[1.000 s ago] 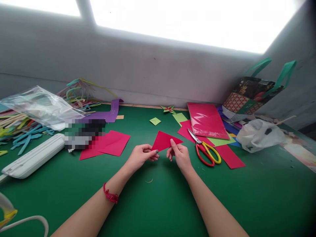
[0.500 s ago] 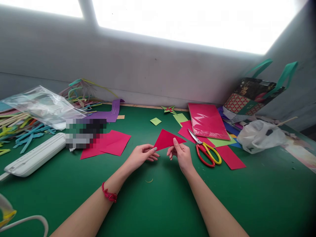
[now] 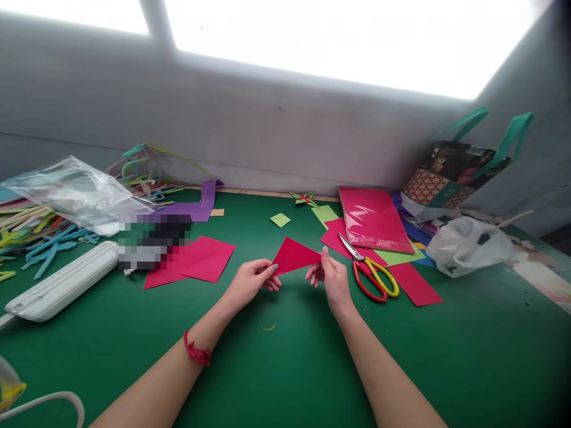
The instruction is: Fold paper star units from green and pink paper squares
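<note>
Red triangle [image 3: 294,257] between both hands.

There's a pixelated patch [image 3: 154,241] on the bench, so no clue what's under it. The white cord [image 3: 49,401] runs off the bottom-left edge. Can't make out what's in the white plastic bag [image 3: 468,245]. Both forearms are cut off at the bottom.

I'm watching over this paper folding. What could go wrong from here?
The red paper triangle is pinched only at its two lower corners by the left hand and right hand, so it may sag or crease crookedly. The scissors lie beside the right hand, blades toward the wall; a blind reach might catch them.
</note>
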Tool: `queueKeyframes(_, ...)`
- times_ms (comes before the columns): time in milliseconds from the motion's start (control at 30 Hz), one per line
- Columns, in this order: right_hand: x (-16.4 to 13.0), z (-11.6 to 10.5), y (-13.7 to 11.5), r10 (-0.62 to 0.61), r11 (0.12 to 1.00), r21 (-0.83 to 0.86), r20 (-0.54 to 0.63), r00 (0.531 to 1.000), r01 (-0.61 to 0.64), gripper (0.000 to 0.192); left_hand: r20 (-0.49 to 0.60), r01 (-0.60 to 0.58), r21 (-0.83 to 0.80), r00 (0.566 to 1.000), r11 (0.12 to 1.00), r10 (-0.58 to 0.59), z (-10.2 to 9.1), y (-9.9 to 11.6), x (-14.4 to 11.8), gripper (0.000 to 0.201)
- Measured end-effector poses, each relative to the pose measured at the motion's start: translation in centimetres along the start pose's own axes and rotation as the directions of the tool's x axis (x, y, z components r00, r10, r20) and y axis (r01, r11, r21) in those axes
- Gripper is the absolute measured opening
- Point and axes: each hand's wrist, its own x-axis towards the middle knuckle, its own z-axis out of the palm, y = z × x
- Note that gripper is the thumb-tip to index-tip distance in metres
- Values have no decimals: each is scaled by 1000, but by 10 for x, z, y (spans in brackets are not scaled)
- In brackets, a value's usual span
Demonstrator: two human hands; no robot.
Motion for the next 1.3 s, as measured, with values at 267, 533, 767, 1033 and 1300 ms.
queueKeyframes(267,-2,5,-2,40,995,86,24,999,-42,39,-79,-48,10,996,999,49,1,-1,0,28)
queueKeyframes(533,-2,6,-7,4,1000,14,-17,1000,-4,25,-32,10,-50,999,999,-12,4,5,-3,34)
queueKeyframes(767,-2,6,-8,64,995,78,-17,998,-63,25,-13,45,-174,999,984,-48,5,10,-7,37)
queueKeyframes(1033,1,1,-7,168,952,256,29,985,-170,23,157,125,-353,985,927,-73,4,8,-9,30)
queueKeyframes(1300,3,0,-7,250,910,325,64,966,-257,29,142,131,-395,987,909,-81,6,7,-9,30)
